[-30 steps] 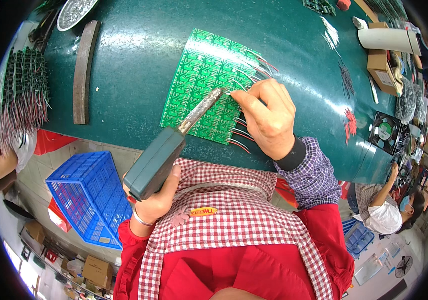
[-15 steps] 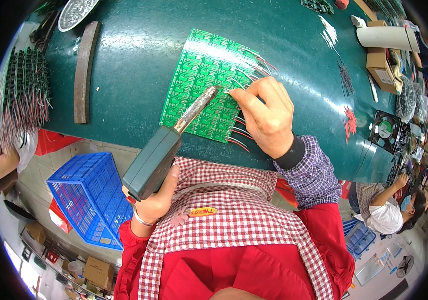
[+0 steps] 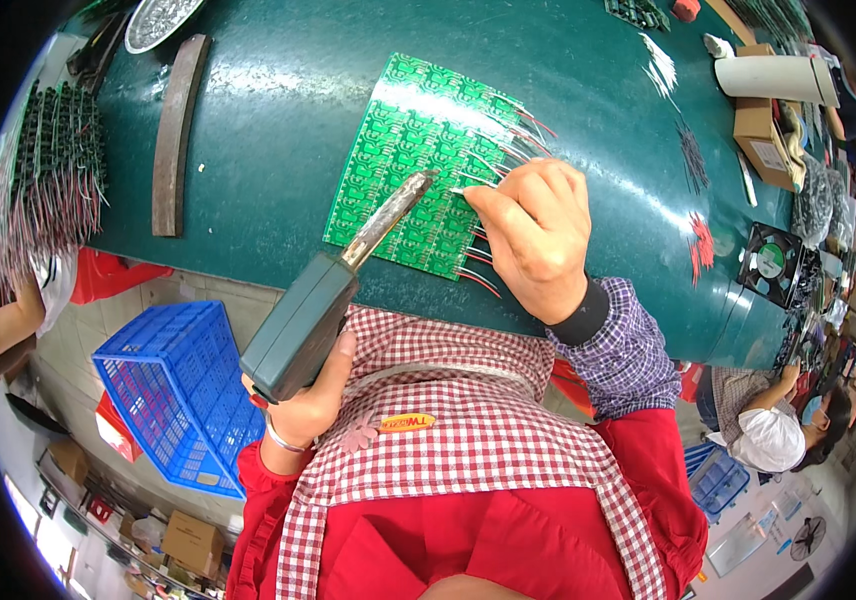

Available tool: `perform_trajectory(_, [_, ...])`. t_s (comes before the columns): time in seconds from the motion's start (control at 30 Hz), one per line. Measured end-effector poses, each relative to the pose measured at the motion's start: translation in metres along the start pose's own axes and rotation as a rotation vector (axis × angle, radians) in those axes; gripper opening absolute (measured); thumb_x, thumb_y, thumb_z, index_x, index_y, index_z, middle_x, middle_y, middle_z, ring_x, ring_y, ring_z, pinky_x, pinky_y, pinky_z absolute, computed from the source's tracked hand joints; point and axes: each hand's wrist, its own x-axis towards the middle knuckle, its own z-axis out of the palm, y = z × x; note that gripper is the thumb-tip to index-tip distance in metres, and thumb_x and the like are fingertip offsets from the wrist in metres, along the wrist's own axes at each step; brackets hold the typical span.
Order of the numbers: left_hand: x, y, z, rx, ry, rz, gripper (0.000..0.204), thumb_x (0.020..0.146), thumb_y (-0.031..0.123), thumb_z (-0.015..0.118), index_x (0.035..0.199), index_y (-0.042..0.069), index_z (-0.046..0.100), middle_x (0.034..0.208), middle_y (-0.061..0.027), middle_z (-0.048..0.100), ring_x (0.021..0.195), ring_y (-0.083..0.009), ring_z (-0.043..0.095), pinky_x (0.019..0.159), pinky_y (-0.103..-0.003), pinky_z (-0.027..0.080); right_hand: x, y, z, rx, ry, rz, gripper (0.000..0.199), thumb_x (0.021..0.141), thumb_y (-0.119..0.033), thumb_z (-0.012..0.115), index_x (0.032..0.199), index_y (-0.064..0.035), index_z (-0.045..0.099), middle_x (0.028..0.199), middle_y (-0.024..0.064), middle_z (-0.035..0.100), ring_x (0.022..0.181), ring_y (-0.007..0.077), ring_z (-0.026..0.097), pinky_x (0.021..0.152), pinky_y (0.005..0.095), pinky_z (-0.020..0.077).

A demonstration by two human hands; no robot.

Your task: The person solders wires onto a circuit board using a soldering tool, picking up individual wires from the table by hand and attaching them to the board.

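Head view: left hand (image 3: 310,402) wrapped round a dark-green boxy soldering iron (image 3: 300,322), lower centre; right hand (image 3: 538,230), centre, thumb and forefinger pinching a thin pale wire (image 3: 457,190) above the glossy green circuit-board panel (image 3: 398,135).

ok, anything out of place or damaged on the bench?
A small pale bit lies alone on the green tabletop, just right of the brown bar; it looks like stray debris, too small to identify. No damage visible on the green circuit board panel.

Soldering iron (image 3: 310,312) over green circuit board (image 3: 411,145)
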Motion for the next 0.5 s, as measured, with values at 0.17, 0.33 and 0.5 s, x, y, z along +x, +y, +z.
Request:
perform_trajectory(0.17, [-0.0023,0.0013,-0.0029,0.072,-0.018,0.024,0.034,0.087,0.0,0.082,0.12,-0.005,0.074,0.11,-0.0127,0.078,0.093,-0.0191,0.073,0.082,-0.033,0.058,-0.0019,-0.0006,-0.0007,0.022,-0.034,0.012,0.021,0.075,0.0,0.074,0.095,-0.0076,0.072,0.079,0.0029,0.055,0.079,0.0232,0.061,0.085,0.043,0.05])
perform_trajectory(0.33, [-0.0044,0.003,-0.0027,0.049,-0.022,0.003,0.032,0.087,0.0,0.082,0.118,-0.004,0.075,0.111,-0.0128,0.078,0.096,-0.0194,0.073,0.086,-0.033,0.057,-0.0028,-0.0014,-0.0012,0.027,-0.062,0.019,0.021,0.076,0.0,0.073,0.095,-0.0079,0.072,0.078,0.0029,0.054,0.078,0.0233,0.061,0.085,0.0429,0.0503])
perform_trajectory(0.5, [-0.0049,0.001,-0.0018,0.063,-0.034,0.031,0.03,0.088,0.001,0.083,0.116,-0.004,0.075,0.11,-0.0115,0.078,0.094,-0.019,0.073,0.084,-0.033,0.057,-0.004,-0.0019,0.0001,0.032,-0.057,0.027,0.02,0.075,0.0,0.073,0.094,-0.0078,0.072,0.078,0.0032,0.054,0.078,0.0239,0.061,0.084,0.0429,0.0501])
